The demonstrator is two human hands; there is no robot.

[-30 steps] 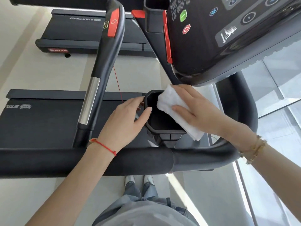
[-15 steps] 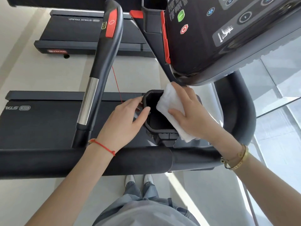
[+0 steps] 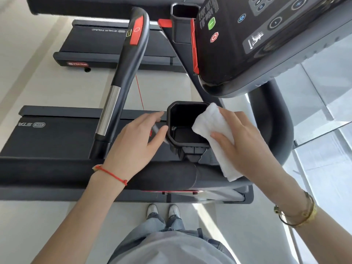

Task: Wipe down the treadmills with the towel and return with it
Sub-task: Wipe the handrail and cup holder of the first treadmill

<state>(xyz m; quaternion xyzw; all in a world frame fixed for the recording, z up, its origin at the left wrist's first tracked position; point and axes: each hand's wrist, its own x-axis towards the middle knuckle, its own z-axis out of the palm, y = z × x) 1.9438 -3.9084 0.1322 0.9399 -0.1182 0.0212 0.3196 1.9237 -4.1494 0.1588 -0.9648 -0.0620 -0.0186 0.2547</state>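
In the head view, the person is standing at the near end of a treadmill [image 3: 57, 138] and looking down over its padded front crossbar [image 3: 95, 172]. The right hand [image 3: 245, 147] is holding the white towel [image 3: 213, 138], folded into a thick pad, with the fingers lying fairly straight across the top of it and the thumb reaching over its near left side; whether any finger is curling underneath, I cannot tell. The towel is lying over the right rim of the black cup holder [image 3: 187, 126], its far corner hanging over the opening and its near end trailing down toward the crossbar, which looks like a way of keeping a flat, broad face on the plastic for wiping. The left hand [image 3: 137, 141] is hovering just left of the cup holder with its fingers spread and relaxed, the fingertips close to the outer wall and gripping nothing; it seems placed to steady the holder against the push of the cloth. Above and to the right, the console [image 3: 257, 44] is tilting toward the camera, and the side handrail [image 3: 122, 82] is running away to the far left. A second treadmill [image 3: 114, 46] is sitting farther off across the pale floor, apparently still to be done.
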